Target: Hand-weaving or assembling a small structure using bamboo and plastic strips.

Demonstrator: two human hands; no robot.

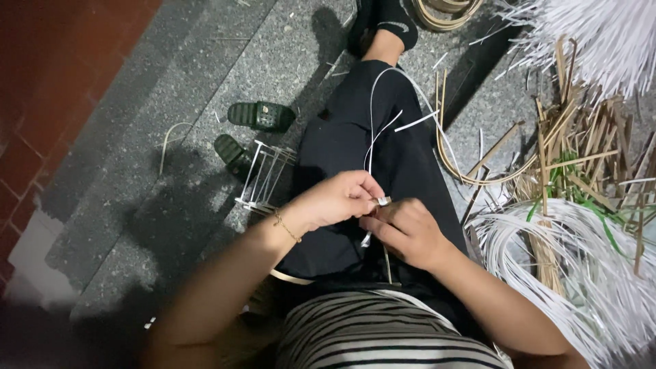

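Floor: grey speckled stone floor (pixel 205 89), dimly lit, with a band of red tile (pixel 48 75) along its left edge. No table or bench; the person sits on the floor, black-trousered leg stretched forward, black sock at the far end.

Left hand (pixel 335 199): curled over the lap, fingers closed in a pinch on a thin white strip (pixel 372 123); thin chain bracelet at the wrist.

Right hand (pixel 406 229): just beside the left, touching it, fingers folded shut around the lower end of the same strip and a thin stick that pokes out below.

White strip: one, rising from between the two hands, looping up over the leg and trailing right.

Count of other items:
- Dark green slippers (pixel 260 116): two, left of the leg.
- Small white wire frame (pixel 263 178): one, against the leg, near the nearer slipper.
- Tan cane splints (pixel 581 150): one loose heap, right; number not countable.
- White strip bundles (pixel 581 253): two heaps, one at lower right, one at upper right.
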